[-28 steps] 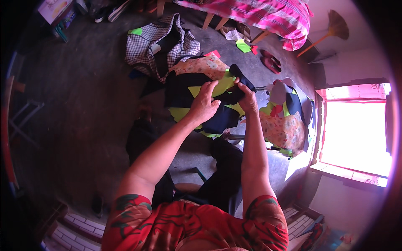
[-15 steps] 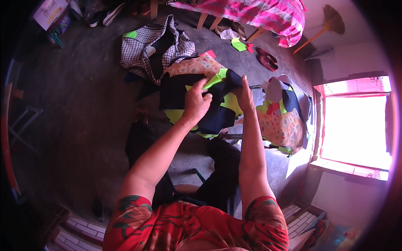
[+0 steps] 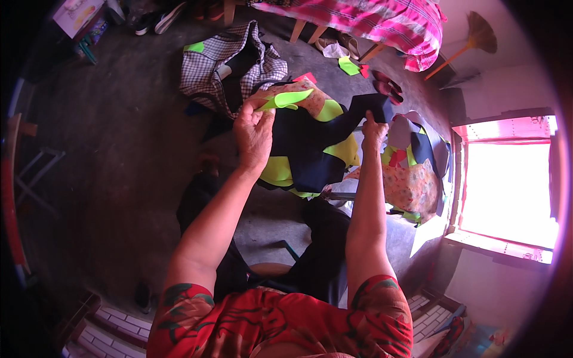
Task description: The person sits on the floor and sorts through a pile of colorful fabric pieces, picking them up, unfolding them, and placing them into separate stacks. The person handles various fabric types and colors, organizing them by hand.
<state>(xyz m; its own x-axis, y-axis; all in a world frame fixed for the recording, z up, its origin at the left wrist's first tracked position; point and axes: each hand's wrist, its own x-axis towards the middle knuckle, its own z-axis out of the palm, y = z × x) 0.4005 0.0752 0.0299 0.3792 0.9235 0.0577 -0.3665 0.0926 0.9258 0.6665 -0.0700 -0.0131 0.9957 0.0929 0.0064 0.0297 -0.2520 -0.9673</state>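
The person's left hand [image 3: 255, 137] was closed on a bright green cloth [image 3: 287, 98], thumb and fingers pinching its left end while the rest stuck out to the right above the pile. The right hand [image 3: 375, 130], well apart from the left, held a dark cloth [image 3: 371, 106] with the thumb on top. Both cloths were over or beside a pile of dark, yellow-green and flowered scraps [image 3: 316, 164] in front of the person. A checked bag [image 3: 206, 73] lay beyond the left hand, and a second pile [image 3: 412, 186] lay to the right, near the window [image 3: 506, 194].
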